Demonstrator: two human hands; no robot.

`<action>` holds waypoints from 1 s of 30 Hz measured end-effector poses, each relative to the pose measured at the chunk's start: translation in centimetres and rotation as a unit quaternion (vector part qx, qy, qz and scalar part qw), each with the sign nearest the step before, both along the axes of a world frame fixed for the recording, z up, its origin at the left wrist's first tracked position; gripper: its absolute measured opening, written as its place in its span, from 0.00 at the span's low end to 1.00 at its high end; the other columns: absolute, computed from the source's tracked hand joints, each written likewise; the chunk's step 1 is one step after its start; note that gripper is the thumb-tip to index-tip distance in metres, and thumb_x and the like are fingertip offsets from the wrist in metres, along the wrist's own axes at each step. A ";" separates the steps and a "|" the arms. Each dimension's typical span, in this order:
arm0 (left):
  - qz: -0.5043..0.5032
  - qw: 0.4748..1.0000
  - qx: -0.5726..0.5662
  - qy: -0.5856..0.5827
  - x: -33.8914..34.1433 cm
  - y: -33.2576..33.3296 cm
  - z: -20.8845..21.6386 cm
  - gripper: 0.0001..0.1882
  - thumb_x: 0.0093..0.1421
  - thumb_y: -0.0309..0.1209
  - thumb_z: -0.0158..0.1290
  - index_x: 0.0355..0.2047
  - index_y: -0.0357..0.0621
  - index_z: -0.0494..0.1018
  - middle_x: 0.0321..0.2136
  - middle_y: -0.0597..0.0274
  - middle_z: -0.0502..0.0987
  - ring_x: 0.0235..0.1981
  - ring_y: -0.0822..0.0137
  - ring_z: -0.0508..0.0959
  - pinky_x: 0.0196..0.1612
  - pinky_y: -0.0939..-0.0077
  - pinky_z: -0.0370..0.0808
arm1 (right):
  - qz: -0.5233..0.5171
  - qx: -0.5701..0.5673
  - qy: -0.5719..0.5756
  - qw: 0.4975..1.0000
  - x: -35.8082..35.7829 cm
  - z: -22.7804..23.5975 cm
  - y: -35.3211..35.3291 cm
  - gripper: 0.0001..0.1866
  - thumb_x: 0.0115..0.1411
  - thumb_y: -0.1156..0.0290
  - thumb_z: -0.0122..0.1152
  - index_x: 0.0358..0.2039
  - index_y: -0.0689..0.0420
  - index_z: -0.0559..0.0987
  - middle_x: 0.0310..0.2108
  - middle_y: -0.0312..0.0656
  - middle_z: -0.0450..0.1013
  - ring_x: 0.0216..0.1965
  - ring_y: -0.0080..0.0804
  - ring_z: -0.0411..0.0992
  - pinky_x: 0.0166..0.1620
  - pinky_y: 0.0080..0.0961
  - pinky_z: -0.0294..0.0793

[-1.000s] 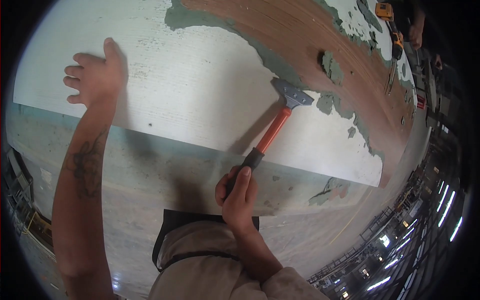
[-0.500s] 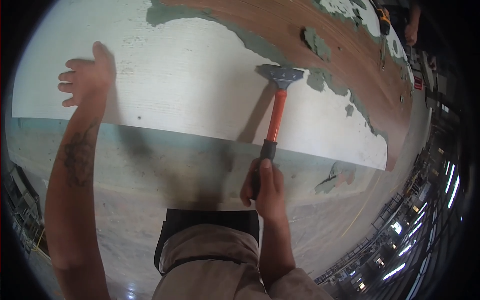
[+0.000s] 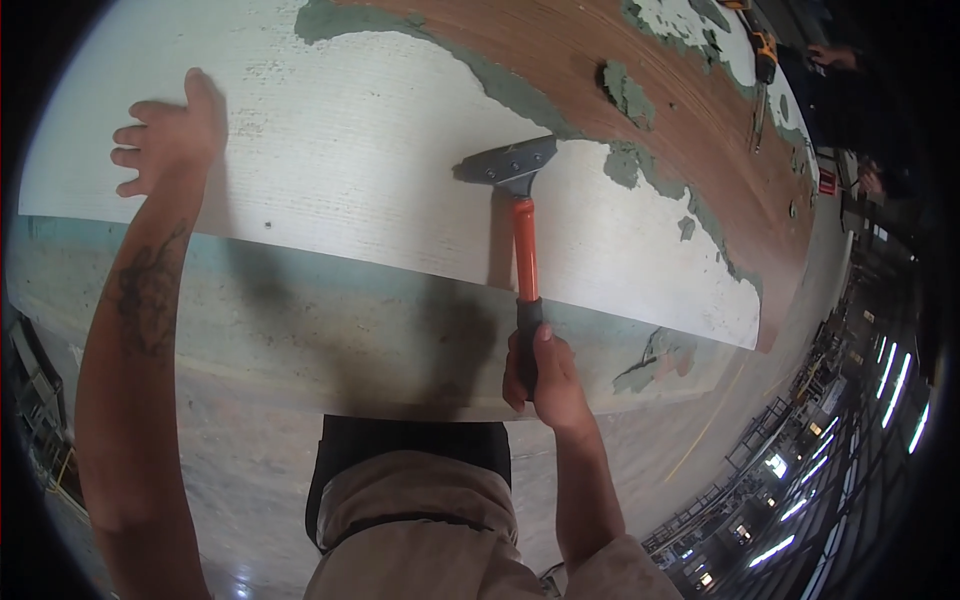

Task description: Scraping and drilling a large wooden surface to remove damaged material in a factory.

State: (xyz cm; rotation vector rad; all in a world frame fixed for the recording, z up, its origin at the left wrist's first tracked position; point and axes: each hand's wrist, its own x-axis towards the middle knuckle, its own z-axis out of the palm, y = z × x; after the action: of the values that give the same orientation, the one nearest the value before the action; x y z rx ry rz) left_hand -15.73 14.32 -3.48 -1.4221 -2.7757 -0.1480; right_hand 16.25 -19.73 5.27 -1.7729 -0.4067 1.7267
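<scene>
The scraper (image 3: 526, 250) is held in the right hand (image 3: 545, 375), its head placed above the white layer (image 3: 350, 160), a little short of that layer's ragged far edge; whether the blade is touching cannot be told. On the right, a dim workshop is seen, its ceiling lights (image 3: 900, 385) and racks (image 3: 760, 435) bent by the lens. The grey floor (image 3: 260, 480), on which a yellow line (image 3: 704, 430) is marked, is seen below the work. Most of the view is filled by the white layer, in which fine streaks and small pits are shown. Beyond it, a streaked brown surface (image 3: 700, 170) is bordered by grey-green patches (image 3: 510, 85). Along the straight near edge, a stained blue-green strip (image 3: 590, 330) is seen. At the upper right, a co-worker (image 3: 850, 115) in dark clothing is partly shown. The left hand (image 3: 175, 140) is laid open on the white layer, its fingers spread, well apart from the scraper. The right hand is closed around the black grip (image 3: 530, 318), above which the red handle and the grey bolted head are held, the head slightly tilted. Near the co-worker, a yellow-and-black power tool (image 3: 765, 55) is seen. A flaky grey-green scrap (image 3: 635, 375) is shown on the strip. Any lettering on the tools or on a small red object (image 3: 827, 182) is too small to be read.
</scene>
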 end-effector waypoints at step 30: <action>-0.012 1.000 0.008 0.004 -0.1 -0.8 0.9 0.52 0.61 0.69 0.40 0.67 0.32 0.57 0.67 0.34 0.55 0.71 0.39 0.50 0.68 0.31 0.43 | -0.141 0.039 0.069 0.987 -10.4 -2.8 4.3 0.34 0.74 0.36 0.27 0.34 0.58 0.64 0.13 0.39 0.60 0.11 0.26 0.58 0.15 0.24 0.56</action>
State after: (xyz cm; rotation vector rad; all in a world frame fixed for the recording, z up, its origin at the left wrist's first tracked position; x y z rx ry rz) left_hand -15.85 13.49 -2.53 -1.4496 -2.7445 -0.1635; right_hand 5.84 -15.43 2.44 -1.5606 -0.1517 1.5968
